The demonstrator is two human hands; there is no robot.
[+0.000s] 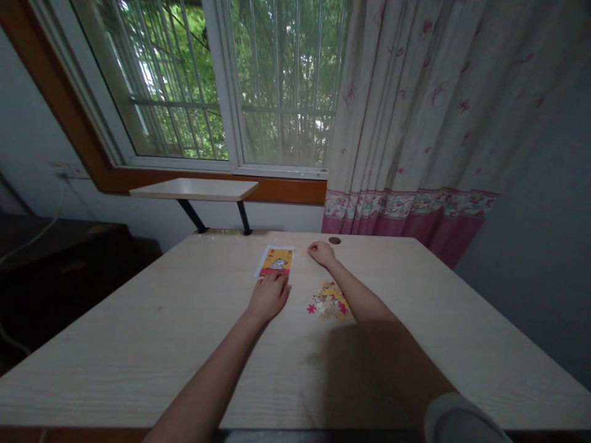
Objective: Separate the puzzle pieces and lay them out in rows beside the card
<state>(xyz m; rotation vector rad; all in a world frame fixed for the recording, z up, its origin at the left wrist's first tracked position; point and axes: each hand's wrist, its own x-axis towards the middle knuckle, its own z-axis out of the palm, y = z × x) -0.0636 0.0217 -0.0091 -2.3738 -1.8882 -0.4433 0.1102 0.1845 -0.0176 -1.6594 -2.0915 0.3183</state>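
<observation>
A small yellow and red picture card (276,259) lies flat near the far middle of the pale wooden table (138,344). My left hand (269,294) rests palm down just below it, fingertips touching its near edge, fingers together but flat. My right hand (321,252) is stretched out to the right of the card, its fingers curled in a pinch on a tiny yellowish piece that is too small to name. A loose heap of several jigsaw pieces (329,301), yellow, red and white, lies beside my right forearm.
A round cable hole (335,240) sits at the table's far edge. Behind it a small white shelf (194,188) juts out under the barred window (221,86). A flowered pink-hemmed curtain (415,123) hangs at right. A dark cabinet (60,258) stands left.
</observation>
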